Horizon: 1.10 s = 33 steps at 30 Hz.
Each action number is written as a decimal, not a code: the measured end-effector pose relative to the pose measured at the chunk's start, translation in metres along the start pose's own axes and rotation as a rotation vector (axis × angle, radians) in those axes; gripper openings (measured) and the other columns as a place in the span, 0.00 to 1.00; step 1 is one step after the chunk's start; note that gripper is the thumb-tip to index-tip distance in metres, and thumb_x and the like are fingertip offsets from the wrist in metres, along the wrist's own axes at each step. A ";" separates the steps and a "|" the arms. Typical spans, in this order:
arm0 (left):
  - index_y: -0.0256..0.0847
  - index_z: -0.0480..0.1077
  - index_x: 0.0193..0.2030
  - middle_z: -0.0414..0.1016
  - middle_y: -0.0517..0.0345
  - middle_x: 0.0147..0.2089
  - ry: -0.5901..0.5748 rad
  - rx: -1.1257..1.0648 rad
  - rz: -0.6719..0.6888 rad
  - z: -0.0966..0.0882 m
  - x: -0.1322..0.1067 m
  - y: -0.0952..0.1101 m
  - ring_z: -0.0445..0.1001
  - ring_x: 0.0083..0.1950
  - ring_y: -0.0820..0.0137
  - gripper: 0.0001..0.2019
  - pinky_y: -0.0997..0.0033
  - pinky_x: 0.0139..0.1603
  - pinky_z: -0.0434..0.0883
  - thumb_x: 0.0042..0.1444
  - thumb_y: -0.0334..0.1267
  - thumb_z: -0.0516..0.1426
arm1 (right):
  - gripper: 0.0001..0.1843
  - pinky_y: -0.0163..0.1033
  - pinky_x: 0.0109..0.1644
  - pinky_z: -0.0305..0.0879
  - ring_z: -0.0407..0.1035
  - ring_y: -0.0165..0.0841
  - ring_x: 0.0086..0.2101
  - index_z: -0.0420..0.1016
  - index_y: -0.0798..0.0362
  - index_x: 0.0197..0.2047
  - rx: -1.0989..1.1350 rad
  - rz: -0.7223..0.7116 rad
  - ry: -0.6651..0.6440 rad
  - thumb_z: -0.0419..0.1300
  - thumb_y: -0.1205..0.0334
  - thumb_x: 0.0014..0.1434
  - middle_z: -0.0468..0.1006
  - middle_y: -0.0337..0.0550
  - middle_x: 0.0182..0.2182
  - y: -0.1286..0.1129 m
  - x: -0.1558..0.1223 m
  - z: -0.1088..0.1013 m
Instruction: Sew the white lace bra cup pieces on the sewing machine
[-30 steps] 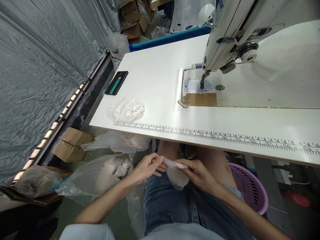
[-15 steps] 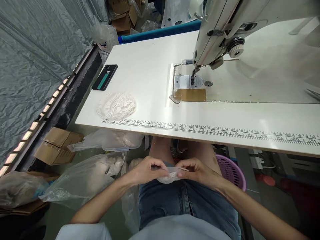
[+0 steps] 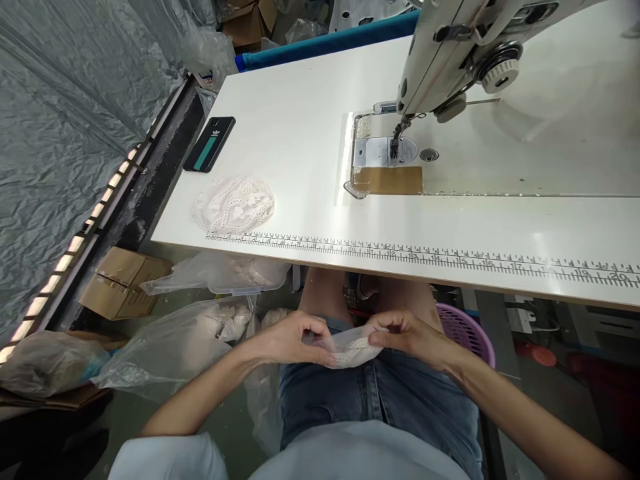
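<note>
Above my lap, a small piece of sheer white fabric with a lace edge (image 3: 354, 347) stretches between both hands. My left hand (image 3: 306, 341) pinches its left end between thumb and fingers. At its right end, my right hand (image 3: 400, 337) grips the cloth the same way. A loose pile of white lace (image 3: 234, 205) lies on the left part of the sewing table (image 3: 300, 133), out of reach of either hand. The sewing machine (image 3: 440, 67) stands at the right, and its presser foot (image 3: 395, 147) has no cloth under it.
A black phone (image 3: 209, 144) lies behind the lace pile. Along the table's front edge runs a printed ruler (image 3: 430, 255). Below are plastic bags (image 3: 175, 343), a cardboard box (image 3: 123, 283) and a purple basket (image 3: 465, 333). A blue roll (image 3: 330, 41) lines the back edge.
My hands have drawn slightly apart, the right one moving rightward, so more of the sheer fabric shows between them. The camera view has shifted a little.
</note>
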<state>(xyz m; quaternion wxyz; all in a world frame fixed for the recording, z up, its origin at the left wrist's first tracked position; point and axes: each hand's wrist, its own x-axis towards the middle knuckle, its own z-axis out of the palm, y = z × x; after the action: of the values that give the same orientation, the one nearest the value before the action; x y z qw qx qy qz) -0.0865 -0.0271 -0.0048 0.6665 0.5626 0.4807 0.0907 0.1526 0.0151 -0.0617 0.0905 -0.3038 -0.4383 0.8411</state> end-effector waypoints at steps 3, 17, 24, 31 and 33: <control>0.38 0.77 0.33 0.74 0.56 0.34 -0.029 -0.042 0.030 -0.002 0.000 -0.001 0.70 0.36 0.72 0.12 0.77 0.37 0.65 0.52 0.45 0.59 | 0.18 0.37 0.38 0.64 0.69 0.32 0.31 0.79 0.57 0.33 -0.020 0.023 0.024 0.66 0.49 0.48 0.78 0.43 0.29 0.002 0.001 -0.003; 0.39 0.76 0.46 0.79 0.54 0.42 -0.103 -0.140 -0.075 -0.011 -0.005 -0.003 0.75 0.40 0.69 0.15 0.76 0.40 0.69 0.52 0.40 0.60 | 0.22 0.37 0.36 0.64 0.69 0.33 0.30 0.78 0.57 0.31 -0.058 0.057 0.081 0.66 0.44 0.46 0.77 0.44 0.28 0.006 0.004 -0.003; 0.35 0.78 0.36 0.77 0.59 0.29 0.092 0.044 -0.051 0.003 0.008 -0.002 0.69 0.28 0.74 0.14 0.80 0.27 0.61 0.47 0.44 0.63 | 0.22 0.36 0.34 0.62 0.68 0.33 0.30 0.78 0.57 0.33 -0.125 0.058 0.088 0.64 0.44 0.49 0.76 0.43 0.29 -0.004 0.005 0.008; 0.36 0.79 0.36 0.79 0.57 0.30 0.023 -0.135 -0.110 0.000 0.006 -0.003 0.73 0.30 0.73 0.11 0.80 0.30 0.67 0.46 0.36 0.62 | 0.21 0.35 0.34 0.63 0.67 0.33 0.31 0.79 0.55 0.34 -0.198 0.071 -0.008 0.67 0.46 0.44 0.76 0.41 0.29 -0.011 0.003 0.011; 0.36 0.78 0.37 0.80 0.55 0.31 0.001 -0.158 -0.126 -0.002 0.004 -0.004 0.74 0.31 0.71 0.11 0.79 0.32 0.68 0.46 0.37 0.62 | 0.20 0.35 0.33 0.61 0.66 0.32 0.30 0.78 0.55 0.31 -0.217 0.063 0.009 0.67 0.46 0.44 0.75 0.41 0.27 -0.010 0.005 0.012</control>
<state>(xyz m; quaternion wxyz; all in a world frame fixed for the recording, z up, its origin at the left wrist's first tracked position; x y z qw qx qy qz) -0.0874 -0.0242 -0.0102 0.7127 0.4769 0.5071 0.0865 0.1403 0.0152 -0.0512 0.0324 -0.3294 -0.5167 0.7896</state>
